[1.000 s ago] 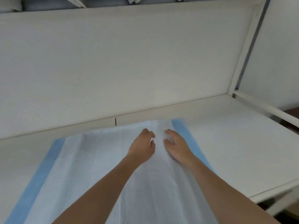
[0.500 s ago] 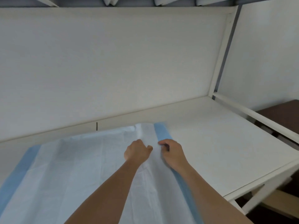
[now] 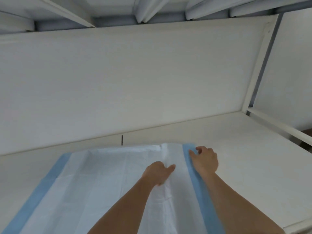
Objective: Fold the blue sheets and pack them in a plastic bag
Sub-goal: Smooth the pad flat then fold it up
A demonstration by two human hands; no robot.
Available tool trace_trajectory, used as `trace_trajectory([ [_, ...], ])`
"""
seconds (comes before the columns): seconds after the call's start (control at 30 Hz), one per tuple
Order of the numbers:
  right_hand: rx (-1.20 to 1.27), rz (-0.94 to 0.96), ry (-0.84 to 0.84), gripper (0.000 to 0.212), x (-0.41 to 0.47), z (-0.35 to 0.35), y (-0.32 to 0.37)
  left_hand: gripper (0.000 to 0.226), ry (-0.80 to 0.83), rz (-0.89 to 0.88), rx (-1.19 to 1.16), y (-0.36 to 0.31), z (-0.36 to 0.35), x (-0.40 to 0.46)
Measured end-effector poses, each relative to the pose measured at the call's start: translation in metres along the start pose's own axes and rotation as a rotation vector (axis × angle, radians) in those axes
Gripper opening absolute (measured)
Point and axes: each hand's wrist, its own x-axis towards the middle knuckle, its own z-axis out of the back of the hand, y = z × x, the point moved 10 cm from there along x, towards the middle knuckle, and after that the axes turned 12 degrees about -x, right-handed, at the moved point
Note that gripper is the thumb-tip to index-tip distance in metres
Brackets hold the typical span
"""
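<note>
A blue sheet [image 3: 101, 179], pale in the middle with darker blue bands along both long sides, lies spread on the white table [image 3: 244, 157]. Near the sheet's far right end, my left hand [image 3: 157, 173] has its fingers curled into the pale fabric and bunches it into a small ridge. My right hand [image 3: 205, 160] rests on the right blue band at the far right corner, fingers curled at the sheet's edge. Whether it pinches the edge is hidden. No plastic bag is in view.
A tall white back panel [image 3: 135, 81] rises behind the table. A white frame post [image 3: 258, 65] and rail [image 3: 278, 124] close off the right side. The table's front right edge [image 3: 297, 225] drops away. Folded white items [image 3: 148, 9] sit on a shelf above.
My right hand has moved outward to the sheet's far right corner. My left hand has gathered the pale fabric into a ridge. The view has swung to the right and tilted up.
</note>
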Motion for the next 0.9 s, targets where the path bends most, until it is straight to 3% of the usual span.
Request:
trace_trajectory([
  [0.17,-0.069,-0.053,-0.009,0.033,0.014,-0.002,0.002,0.046,-0.021,-0.029,-0.060,0.004,0.004,0.007],
  [0.5,-0.089,-0.061,0.063,0.023,0.034,-0.007,0.011,0.044,-0.053,-0.062,-0.081,0.003,0.010,0.013],
  [0.73,0.225,-0.122,0.147,0.014,0.042,-0.006,0.008,0.042,-0.045,-0.065,-0.079,0.002,0.012,0.012],
  [0.9,0.393,-0.135,0.163,0.029,0.052,-0.002,0.001,0.043,-0.049,-0.059,-0.065,0.002,0.011,0.011],
])
